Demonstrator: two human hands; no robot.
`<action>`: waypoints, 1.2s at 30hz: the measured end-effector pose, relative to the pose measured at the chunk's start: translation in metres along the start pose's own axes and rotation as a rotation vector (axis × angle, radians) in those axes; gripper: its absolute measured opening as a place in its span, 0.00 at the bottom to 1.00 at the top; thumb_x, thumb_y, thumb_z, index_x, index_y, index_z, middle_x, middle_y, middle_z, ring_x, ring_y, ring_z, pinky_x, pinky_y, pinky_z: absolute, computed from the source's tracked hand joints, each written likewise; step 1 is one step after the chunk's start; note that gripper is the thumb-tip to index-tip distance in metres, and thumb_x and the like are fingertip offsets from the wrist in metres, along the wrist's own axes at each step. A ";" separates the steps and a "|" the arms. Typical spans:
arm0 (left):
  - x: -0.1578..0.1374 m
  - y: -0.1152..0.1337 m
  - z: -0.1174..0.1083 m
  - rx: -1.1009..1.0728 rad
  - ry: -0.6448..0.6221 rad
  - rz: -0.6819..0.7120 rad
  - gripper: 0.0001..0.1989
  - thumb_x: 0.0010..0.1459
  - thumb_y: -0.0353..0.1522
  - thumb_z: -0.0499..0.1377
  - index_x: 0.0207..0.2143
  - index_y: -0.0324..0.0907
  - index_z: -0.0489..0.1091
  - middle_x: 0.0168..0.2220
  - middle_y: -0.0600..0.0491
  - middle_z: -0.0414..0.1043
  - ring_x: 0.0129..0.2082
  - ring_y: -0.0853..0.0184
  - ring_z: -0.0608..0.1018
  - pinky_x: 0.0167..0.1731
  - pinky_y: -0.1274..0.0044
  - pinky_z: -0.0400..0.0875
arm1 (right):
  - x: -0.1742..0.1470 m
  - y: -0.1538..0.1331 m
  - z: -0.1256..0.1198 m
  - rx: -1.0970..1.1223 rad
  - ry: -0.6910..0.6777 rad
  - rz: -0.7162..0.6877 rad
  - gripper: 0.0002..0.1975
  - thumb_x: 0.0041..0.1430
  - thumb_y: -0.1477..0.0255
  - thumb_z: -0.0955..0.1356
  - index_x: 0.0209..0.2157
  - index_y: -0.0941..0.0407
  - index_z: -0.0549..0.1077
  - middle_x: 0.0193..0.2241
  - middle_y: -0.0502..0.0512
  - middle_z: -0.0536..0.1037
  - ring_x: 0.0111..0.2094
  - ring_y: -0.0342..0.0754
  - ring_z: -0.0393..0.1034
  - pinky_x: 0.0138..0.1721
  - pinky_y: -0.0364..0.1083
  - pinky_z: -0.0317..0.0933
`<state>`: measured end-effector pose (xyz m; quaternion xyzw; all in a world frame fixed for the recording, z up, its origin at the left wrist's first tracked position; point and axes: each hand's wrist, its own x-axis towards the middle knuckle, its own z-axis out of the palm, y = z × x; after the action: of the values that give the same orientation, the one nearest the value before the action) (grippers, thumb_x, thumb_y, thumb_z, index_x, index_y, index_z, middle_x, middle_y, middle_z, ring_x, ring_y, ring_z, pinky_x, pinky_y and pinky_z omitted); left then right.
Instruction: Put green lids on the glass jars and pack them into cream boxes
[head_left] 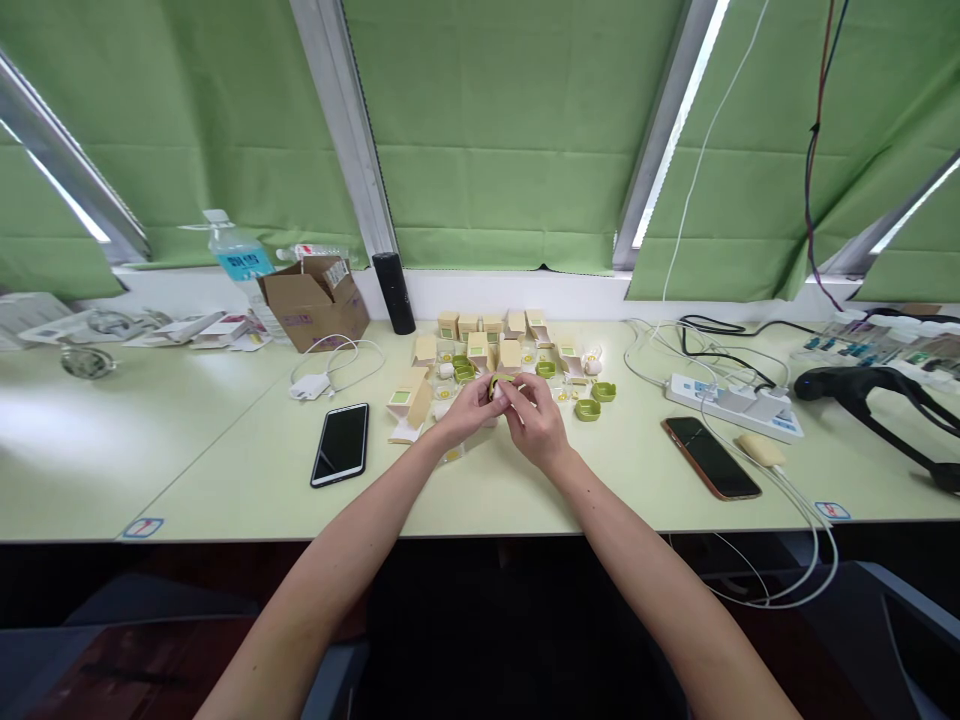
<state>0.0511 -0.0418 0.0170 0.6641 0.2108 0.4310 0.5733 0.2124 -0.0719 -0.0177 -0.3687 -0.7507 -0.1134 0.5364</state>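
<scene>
Over the middle of the table, my left hand (471, 408) and my right hand (538, 420) meet, both closed around a small olive-green case (496, 382). Fingers cover most of it, so its exact kind is hard to make out. To the right of my hands lie several loose green cup-like cases, among them a green case (588, 410) and another green case (603, 391). Behind and left stand several small cream cartons, such as an open carton (409, 398) with its flaps out. Small clear packets with yellow marks, like a packet (453, 454), lie scattered between them.
A white-framed phone (340, 445) lies left, near a white charger (310, 387) and a brown cardboard box (315, 305). On the right are another phone (711, 458), a white power strip (733, 407), trailing cables and a black frame (862, 385). A black cylinder (394, 293) stands behind.
</scene>
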 end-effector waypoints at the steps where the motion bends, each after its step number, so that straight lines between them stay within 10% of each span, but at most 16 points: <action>1: 0.000 0.001 0.000 0.003 -0.002 -0.003 0.29 0.54 0.48 0.72 0.50 0.39 0.75 0.47 0.45 0.79 0.47 0.59 0.79 0.42 0.75 0.72 | 0.000 0.000 0.000 0.000 0.003 0.003 0.19 0.72 0.72 0.62 0.60 0.51 0.75 0.48 0.65 0.73 0.41 0.53 0.75 0.41 0.55 0.79; 17: 0.001 0.002 -0.016 -0.368 -0.074 -0.087 0.22 0.54 0.40 0.73 0.47 0.38 0.80 0.48 0.40 0.80 0.53 0.54 0.79 0.48 0.70 0.75 | 0.004 -0.003 -0.001 0.129 0.082 0.071 0.19 0.70 0.71 0.67 0.60 0.49 0.73 0.51 0.64 0.71 0.53 0.59 0.74 0.50 0.59 0.78; 23: 0.004 0.000 -0.021 -0.380 0.127 0.031 0.26 0.51 0.40 0.76 0.49 0.39 0.78 0.46 0.44 0.80 0.47 0.59 0.81 0.50 0.70 0.75 | 0.004 0.000 -0.003 0.173 0.079 0.127 0.21 0.72 0.72 0.64 0.63 0.50 0.68 0.51 0.63 0.72 0.40 0.50 0.75 0.42 0.53 0.79; 28: 0.008 -0.003 -0.030 -0.390 0.304 0.178 0.23 0.51 0.38 0.76 0.47 0.40 0.78 0.48 0.46 0.80 0.47 0.61 0.82 0.59 0.66 0.73 | 0.005 0.008 -0.005 -0.034 0.066 0.201 0.12 0.69 0.75 0.63 0.47 0.53 0.77 0.37 0.58 0.78 0.39 0.53 0.72 0.34 0.50 0.70; 36: 0.008 -0.001 -0.034 -0.378 0.364 0.220 0.25 0.51 0.39 0.76 0.49 0.40 0.78 0.50 0.45 0.80 0.48 0.60 0.82 0.61 0.62 0.73 | 0.004 -0.010 -0.004 0.036 -0.325 -0.076 0.11 0.67 0.73 0.68 0.49 0.53 0.78 0.42 0.59 0.77 0.43 0.54 0.68 0.41 0.51 0.68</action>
<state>0.0282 -0.0155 0.0180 0.4758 0.1527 0.6346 0.5895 0.2075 -0.0794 -0.0107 -0.3439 -0.8429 -0.0593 0.4097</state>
